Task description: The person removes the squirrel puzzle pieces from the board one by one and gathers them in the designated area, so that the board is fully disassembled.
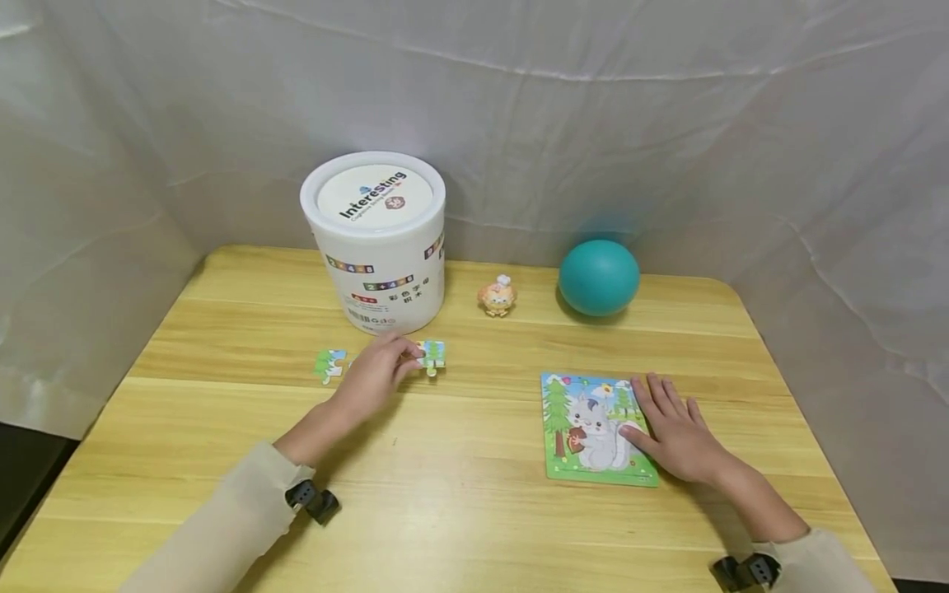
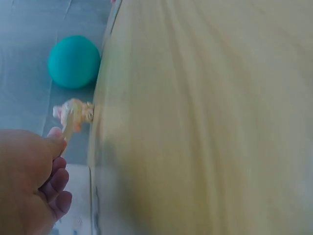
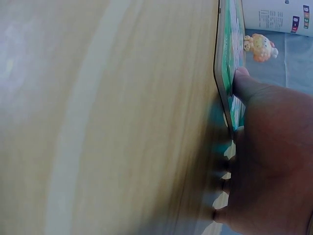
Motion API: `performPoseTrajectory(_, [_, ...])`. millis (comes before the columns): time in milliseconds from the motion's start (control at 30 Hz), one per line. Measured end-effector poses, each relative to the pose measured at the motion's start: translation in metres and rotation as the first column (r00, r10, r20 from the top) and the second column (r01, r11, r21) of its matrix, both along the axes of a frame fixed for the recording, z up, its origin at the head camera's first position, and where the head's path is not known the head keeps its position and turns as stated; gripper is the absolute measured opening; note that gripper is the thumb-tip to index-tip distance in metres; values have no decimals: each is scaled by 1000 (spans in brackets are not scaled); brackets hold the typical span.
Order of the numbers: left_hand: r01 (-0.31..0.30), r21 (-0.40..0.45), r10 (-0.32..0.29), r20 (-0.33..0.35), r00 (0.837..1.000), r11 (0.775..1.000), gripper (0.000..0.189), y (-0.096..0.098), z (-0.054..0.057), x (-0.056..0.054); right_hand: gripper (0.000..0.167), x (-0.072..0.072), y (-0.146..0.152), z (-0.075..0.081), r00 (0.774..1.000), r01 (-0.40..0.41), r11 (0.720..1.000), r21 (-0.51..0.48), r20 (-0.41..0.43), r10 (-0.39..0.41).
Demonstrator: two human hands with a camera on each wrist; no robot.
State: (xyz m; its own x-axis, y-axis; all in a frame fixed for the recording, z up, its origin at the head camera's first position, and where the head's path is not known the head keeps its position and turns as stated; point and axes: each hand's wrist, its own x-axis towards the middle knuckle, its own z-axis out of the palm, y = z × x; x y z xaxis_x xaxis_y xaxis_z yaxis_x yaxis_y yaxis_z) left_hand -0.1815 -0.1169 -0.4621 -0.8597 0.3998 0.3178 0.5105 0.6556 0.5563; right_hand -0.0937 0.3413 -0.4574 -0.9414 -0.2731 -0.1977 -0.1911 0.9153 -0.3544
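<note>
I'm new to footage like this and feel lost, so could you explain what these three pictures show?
There's no machine, only a person's bare left hand and right hand. The widest picture is from the head; the other two are from the left and right wrists. On the table are a white tub, a small figurine, a teal ball, a squirrel puzzle and a loose puzzle piece. The left hand pinches another piece; the right hand's thumb rests on the puzzle.

Plain beige sleeves (image 1: 215, 523) with small black wrist cameras (image 1: 319, 504) at the cuffs (image 1: 285, 471)
</note>
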Motion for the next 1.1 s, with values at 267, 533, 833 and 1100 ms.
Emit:
performPoseTrajectory(267, [-26, -81, 29, 39, 999, 996, 14, -9, -4, 0, 86, 1, 1, -4, 999, -3, 1000, -20, -38, 3])
performPoseTrajectory(533, [-20, -112, 25, 42, 999, 994, 16, -11, -4, 1, 86, 2, 1, -7, 999, -5, 1000, -25, -42, 4])
performPoseTrajectory(833, [-19, -117, 24, 45, 999, 993, 19, -8, 1, 0, 86, -1, -2, 1, 1000, -1, 1000, 21, -12, 2])
performPoseTrajectory(1100, [66, -115, -60, 50, 997, 991, 23, 15, 15, -3, 87, -3, -3, 2, 999, 15, 1000, 11, -48, -15])
